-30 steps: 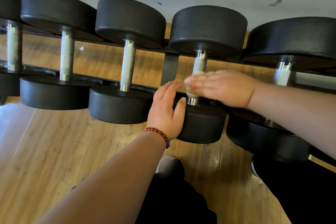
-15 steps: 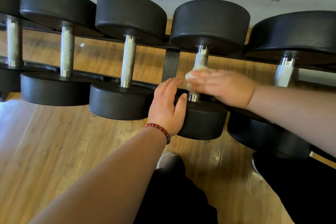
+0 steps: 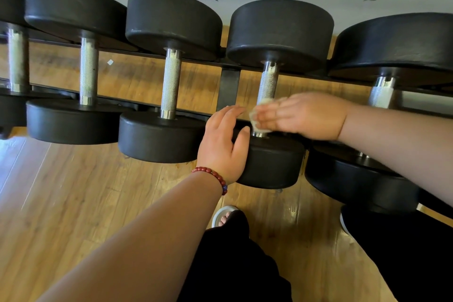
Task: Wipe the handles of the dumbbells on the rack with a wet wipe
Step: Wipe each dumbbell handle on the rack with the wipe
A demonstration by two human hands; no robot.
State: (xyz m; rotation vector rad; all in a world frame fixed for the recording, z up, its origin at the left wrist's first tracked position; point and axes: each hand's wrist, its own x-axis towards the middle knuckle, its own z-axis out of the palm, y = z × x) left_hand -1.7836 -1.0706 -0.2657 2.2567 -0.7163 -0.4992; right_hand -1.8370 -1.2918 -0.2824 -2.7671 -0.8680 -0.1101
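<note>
The right hand (image 3: pixel 306 116), blurred, has its fingers curled over a pale wet wipe (image 3: pixel 257 115) and holds it against the lower part of a dumbbell's metal handle (image 3: pixel 268 86). The left hand (image 3: pixel 224 144) lies flat and relaxed on the near black head (image 3: pixel 274 164) of that same dumbbell, fingers straight, thumb on the head's top face, gripping nothing. A red bead bracelet (image 3: pixel 213 175) sits on the left wrist. This dumbbell rests on a black rack (image 3: pixel 230 83) in a row with others on both sides. A wooden floor (image 3: pixel 73 203) lies beneath.
</note>
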